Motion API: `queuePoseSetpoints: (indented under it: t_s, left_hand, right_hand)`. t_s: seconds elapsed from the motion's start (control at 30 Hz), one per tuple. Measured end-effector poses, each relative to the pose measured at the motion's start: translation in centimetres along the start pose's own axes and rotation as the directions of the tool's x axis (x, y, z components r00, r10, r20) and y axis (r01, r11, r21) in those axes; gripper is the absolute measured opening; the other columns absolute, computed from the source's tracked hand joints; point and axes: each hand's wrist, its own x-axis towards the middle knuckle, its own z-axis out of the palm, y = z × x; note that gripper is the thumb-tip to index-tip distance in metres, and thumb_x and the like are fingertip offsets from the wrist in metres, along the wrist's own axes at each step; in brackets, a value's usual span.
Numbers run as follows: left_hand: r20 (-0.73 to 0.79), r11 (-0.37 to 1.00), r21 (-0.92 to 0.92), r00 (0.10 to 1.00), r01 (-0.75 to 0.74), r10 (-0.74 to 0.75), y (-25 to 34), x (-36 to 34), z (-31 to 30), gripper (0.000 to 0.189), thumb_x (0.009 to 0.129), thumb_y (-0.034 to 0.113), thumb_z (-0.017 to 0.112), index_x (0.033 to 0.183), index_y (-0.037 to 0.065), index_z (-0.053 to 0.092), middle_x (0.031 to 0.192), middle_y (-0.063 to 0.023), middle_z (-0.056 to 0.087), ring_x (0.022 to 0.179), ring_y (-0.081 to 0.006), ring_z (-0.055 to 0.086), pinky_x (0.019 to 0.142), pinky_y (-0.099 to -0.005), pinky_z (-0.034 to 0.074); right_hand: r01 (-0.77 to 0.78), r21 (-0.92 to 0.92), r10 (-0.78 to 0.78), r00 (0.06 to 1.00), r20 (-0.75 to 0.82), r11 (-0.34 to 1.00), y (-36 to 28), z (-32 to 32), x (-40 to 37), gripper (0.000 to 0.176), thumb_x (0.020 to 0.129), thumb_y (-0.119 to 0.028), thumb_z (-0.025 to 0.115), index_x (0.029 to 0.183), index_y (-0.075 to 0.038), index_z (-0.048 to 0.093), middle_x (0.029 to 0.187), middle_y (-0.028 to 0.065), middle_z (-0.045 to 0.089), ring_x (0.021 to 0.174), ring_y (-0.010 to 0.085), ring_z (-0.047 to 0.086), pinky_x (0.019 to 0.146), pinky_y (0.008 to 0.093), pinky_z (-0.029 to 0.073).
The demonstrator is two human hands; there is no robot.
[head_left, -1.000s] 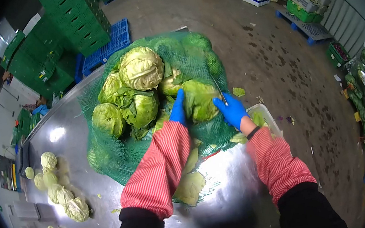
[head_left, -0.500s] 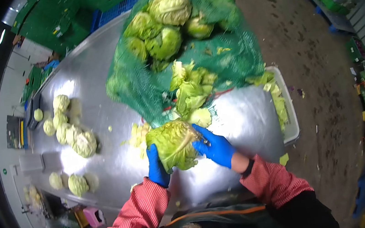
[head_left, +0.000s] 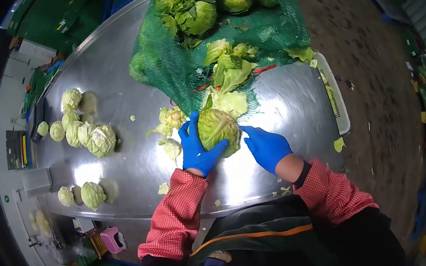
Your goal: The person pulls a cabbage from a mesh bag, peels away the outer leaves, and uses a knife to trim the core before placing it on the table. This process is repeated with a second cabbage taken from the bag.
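Note:
A green cabbage (head_left: 218,131) rests on the metal table, in front of the loose leaves (head_left: 231,74). My left hand (head_left: 199,148), in a blue glove, is spread around its left and lower side, thumb against the front. At the cabbage's right side is my right hand (head_left: 267,147), also blue-gloved, its fingers bent together with the fingertips near the cabbage; whether they hold something small cannot be made out. Behind the leaves, a green mesh sack (head_left: 159,48) lies open with several cabbages (head_left: 197,18) on it.
Several pale cabbages (head_left: 101,141) stand on the left of the metal table (head_left: 136,159). A white crate (head_left: 339,100) with leaves adjoins the right edge. A clear plastic container (head_left: 36,181) is at the far left. Leaf scraps (head_left: 167,122) lie left of the sack's tip.
The cabbage now looks smaller and rounder, with fewer outer leaves. My left hand has shifted up its left side, and my right hand has moved right. The view has shifted, with the sack higher in the frame.

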Motion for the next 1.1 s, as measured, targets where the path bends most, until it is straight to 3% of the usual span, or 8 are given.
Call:
queuePoseSetpoints:
  t_s: [0.1, 0.47, 0.6, 0.73, 0.87, 0.97, 1.03, 1.1]
  left_hand:
    - [-0.019, 1.000, -0.005, 1.000, -0.009, 0.009, -0.1, 0.1, 0.5, 0.104, 0.065, 0.032, 0.084, 0.148, 0.007, 0.027, 0.128, -0.0225, 0.034, 0.121, -0.0385, 0.040, 0.107, -0.0439, 0.035]
    - [-0.028, 0.994, -0.068, 0.996, -0.090, 0.088, -1.8, -1.0, -0.2, 0.108, 0.065, 0.030, 0.082, 0.150, 0.006, 0.021, 0.134, -0.0278, 0.032, 0.126, -0.0432, 0.035, 0.109, -0.0468, 0.030]
    - [0.001, 0.938, -0.275, 0.976, -0.208, 0.217, -5.3, -3.3, -1.8, 0.102, 0.064, 0.024, 0.085, 0.146, 0.003, 0.027, 0.134, -0.0189, 0.035, 0.128, -0.0346, 0.037, 0.110, -0.0440, 0.031]
    - [-0.088, 0.917, -0.394, 0.996, -0.063, 0.031, -4.6, -3.8, -3.0, 0.099, 0.063, 0.026, 0.087, 0.143, 0.003, 0.031, 0.134, -0.0173, 0.039, 0.126, -0.0317, 0.041, 0.110, -0.0419, 0.032]
    - [0.019, 0.982, -0.171, 0.997, 0.079, -0.077, -3.8, -2.4, -2.4, 0.100, 0.069, 0.031, 0.084, 0.147, 0.005, 0.026, 0.130, -0.0206, 0.041, 0.124, -0.0348, 0.042, 0.108, -0.0420, 0.034]
    - [0.116, 0.822, -0.539, 0.982, 0.186, -0.146, -7.0, -2.8, -3.0, 0.091, 0.072, 0.026, 0.083, 0.146, 0.010, 0.032, 0.137, -0.0181, 0.042, 0.126, -0.0328, 0.043, 0.108, -0.0409, 0.035]
    - [0.235, 0.662, -0.660, 0.934, 0.356, -0.268, -6.9, -3.9, -5.1, 0.087, 0.073, 0.022, 0.082, 0.145, 0.010, 0.034, 0.140, -0.0160, 0.042, 0.126, -0.0299, 0.044, 0.107, -0.0402, 0.036]
    - [-0.030, 0.791, -0.522, 0.920, 0.319, -0.391, -9.3, -4.3, -6.4, 0.084, 0.077, 0.025, 0.080, 0.145, 0.011, 0.033, 0.140, -0.0164, 0.041, 0.126, -0.0301, 0.044, 0.107, -0.0409, 0.036]
  right_hand:
    - [-0.085, -0.100, 0.099, 0.985, 0.143, 0.991, -0.8, 0.7, 0.8, 0.020, 0.094, -0.021, 0.046, 0.103, -0.005, 0.052, 0.098, 0.0212, 0.064, 0.085, 0.0391, 0.064, 0.074, 0.0479, 0.050]
    - [-0.194, -0.173, 0.223, 0.959, 0.172, 0.966, 2.5, 4.2, 4.5, 0.023, 0.092, -0.019, 0.045, 0.107, -0.004, 0.054, 0.096, 0.0219, 0.066, 0.088, 0.0375, 0.066, 0.072, 0.0456, 0.053]
    - [-0.521, 0.301, 0.338, 0.803, 0.492, 0.799, -3.8, -1.9, 3.5, 0.051, 0.090, -0.044, 0.056, 0.123, -0.005, 0.051, 0.106, 0.0227, 0.065, 0.094, 0.0372, 0.065, 0.080, 0.0442, 0.051]
    - [-0.019, 0.238, -0.004, 0.995, 0.095, 0.971, -5.9, 0.8, 6.7, 0.060, 0.086, -0.055, 0.058, 0.119, -0.005, 0.054, 0.104, 0.0216, 0.066, 0.085, 0.0382, 0.066, 0.077, 0.0442, 0.051]
    - [-0.104, 0.142, 0.106, 0.994, -0.001, 0.984, -5.5, 1.5, 12.2, 0.057, 0.087, -0.056, 0.055, 0.110, -0.004, 0.056, 0.101, 0.0243, 0.065, 0.096, 0.0400, 0.063, 0.083, 0.0468, 0.049]
    - [-0.214, 0.046, 0.199, 0.957, 0.211, 0.976, -3.0, 0.9, 9.4, 0.072, 0.084, -0.063, 0.054, 0.123, -0.003, 0.053, 0.108, 0.0217, 0.065, 0.100, 0.0417, 0.062, 0.088, 0.0456, 0.048]
    - [-0.372, 0.230, 0.254, 0.872, 0.418, 0.899, -0.9, 2.9, 7.4, 0.070, 0.085, -0.061, 0.056, 0.128, -0.005, 0.051, 0.096, 0.0155, 0.067, 0.080, 0.0270, 0.066, 0.065, 0.0368, 0.052]
    - [-0.488, 0.401, 0.254, 0.822, 0.510, 0.775, -1.3, 3.9, 5.6, 0.064, 0.087, -0.057, 0.058, 0.125, -0.006, 0.052, 0.086, 0.0104, 0.065, 0.069, 0.0157, 0.063, 0.050, 0.0285, 0.048]
